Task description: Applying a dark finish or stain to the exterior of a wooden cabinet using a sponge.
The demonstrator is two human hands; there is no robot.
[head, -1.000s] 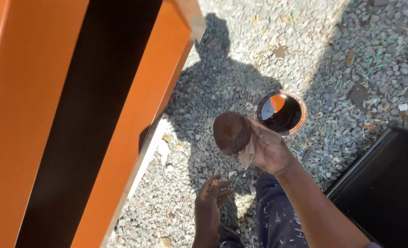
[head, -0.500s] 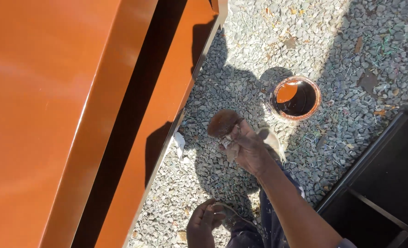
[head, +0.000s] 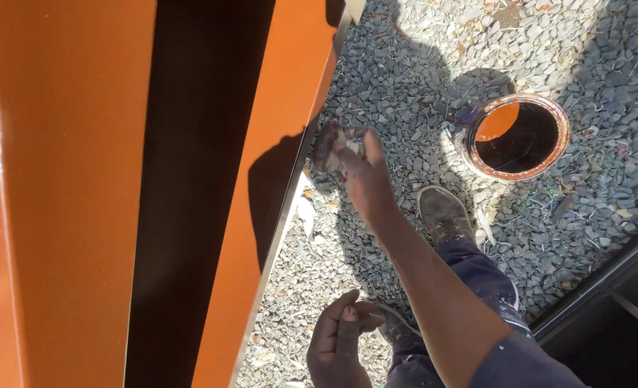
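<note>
My right hand (head: 365,179) is shut on a dark, paint-soaked pad (head: 327,147). It holds the pad against the lower edge of a tall orange-painted metal panel (head: 276,144). My left hand (head: 339,345) hangs low near my leg, its fingers curled in with nothing seen in them. An open round can (head: 477,164) with orange-brown paint inside stands on the gravel to the right of my right hand, apart from it.
Grey gravel (head: 405,57) covers the ground. My shoe (head: 444,212) is planted between the panel and the can. A dark metal frame (head: 606,287) lies at the lower right. The orange structure fills the left half, with a deep shadowed recess (head: 189,194).
My right hand has carried the pad from beside the paint can leftwards to the orange panel's edge. The view has shifted, so the can now sits further right.
</note>
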